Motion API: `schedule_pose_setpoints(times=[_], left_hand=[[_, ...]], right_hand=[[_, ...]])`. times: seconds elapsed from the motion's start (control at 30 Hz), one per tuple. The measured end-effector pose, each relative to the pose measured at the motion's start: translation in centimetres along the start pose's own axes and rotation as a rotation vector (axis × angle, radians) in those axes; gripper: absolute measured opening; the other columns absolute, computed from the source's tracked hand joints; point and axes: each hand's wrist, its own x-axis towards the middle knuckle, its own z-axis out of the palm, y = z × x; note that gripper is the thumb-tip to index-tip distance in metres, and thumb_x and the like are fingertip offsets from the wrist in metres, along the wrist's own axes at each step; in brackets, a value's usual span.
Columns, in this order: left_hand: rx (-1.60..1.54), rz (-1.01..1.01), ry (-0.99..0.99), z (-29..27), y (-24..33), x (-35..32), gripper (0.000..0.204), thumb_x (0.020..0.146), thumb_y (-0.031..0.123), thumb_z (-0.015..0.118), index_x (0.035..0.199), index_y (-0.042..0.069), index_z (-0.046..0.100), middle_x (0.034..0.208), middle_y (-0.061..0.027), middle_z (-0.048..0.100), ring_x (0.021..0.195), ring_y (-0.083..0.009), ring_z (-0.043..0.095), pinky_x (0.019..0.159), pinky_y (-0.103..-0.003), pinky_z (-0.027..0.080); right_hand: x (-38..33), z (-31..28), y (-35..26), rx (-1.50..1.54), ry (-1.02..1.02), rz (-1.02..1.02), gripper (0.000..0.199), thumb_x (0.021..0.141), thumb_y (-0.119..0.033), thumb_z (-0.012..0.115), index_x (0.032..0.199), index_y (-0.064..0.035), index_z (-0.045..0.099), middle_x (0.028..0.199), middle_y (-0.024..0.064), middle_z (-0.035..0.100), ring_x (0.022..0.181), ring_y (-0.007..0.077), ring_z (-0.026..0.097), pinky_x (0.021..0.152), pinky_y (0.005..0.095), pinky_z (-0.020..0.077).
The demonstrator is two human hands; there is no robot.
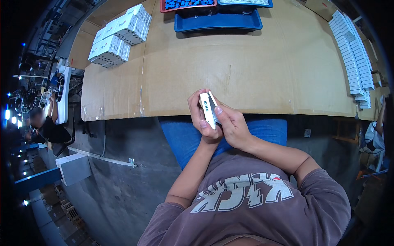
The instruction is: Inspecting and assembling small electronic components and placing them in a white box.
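Note:
Between my two hands, just over the table's near edge, is a small white box (207,110) with dark print on its face. My left hand (197,107) wraps round its left side, fingers at the far end and thumb on the near part. From the right, my right hand (234,125) presses its thumb along the box's right edge, where a dark gap or side shows. The fingers of my right hand are partly hidden behind the box.
Cardboard covers the table (246,74). White boxes stand stacked at the far left (111,49), with long rows of white boxes (349,53) at the right. A blue tray (217,25) lies at the back, beside a red tray (164,9) of blue parts. A person (53,129) sits at far left.

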Motion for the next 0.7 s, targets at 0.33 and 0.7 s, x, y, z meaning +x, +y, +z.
schedule_pose_setpoints(times=[0.33, 0.7], left_hand=[[0.019, -0.096, -0.164, -0.6, 0.2, 1.4, 0.109, 0.095, 0.077, 0.040, 0.161, -0.008, 0.022, 0.144, -0.0220, 0.045, 0.132, -0.0328, 0.051, 0.113, -0.044, 0.041], [-0.556, -1.045, -0.235, 0.0, 1.2, 0.8, 0.079, 0.108, 0.069, 0.029, 0.158, 0.009, 0.034, 0.143, -0.0140, 0.054, 0.131, -0.0247, 0.058, 0.108, -0.040, 0.050]], right_hand=[[2.5, -2.7, -1.8, 0.225, -0.050, 0.349, 0.054, 0.111, -0.027, 0.056, 0.155, 0.0013, 0.047, 0.143, 0.0151, 0.056, 0.129, 0.0187, 0.055, 0.109, 0.0333, 0.0458], [2.8, -7.1, 1.1, -0.475, -0.186, -0.307, 0.077, 0.086, -0.037, 0.081, 0.153, -0.0095, 0.054, 0.160, 0.0198, 0.043, 0.144, 0.0406, 0.047, 0.121, 0.0530, 0.0356]])
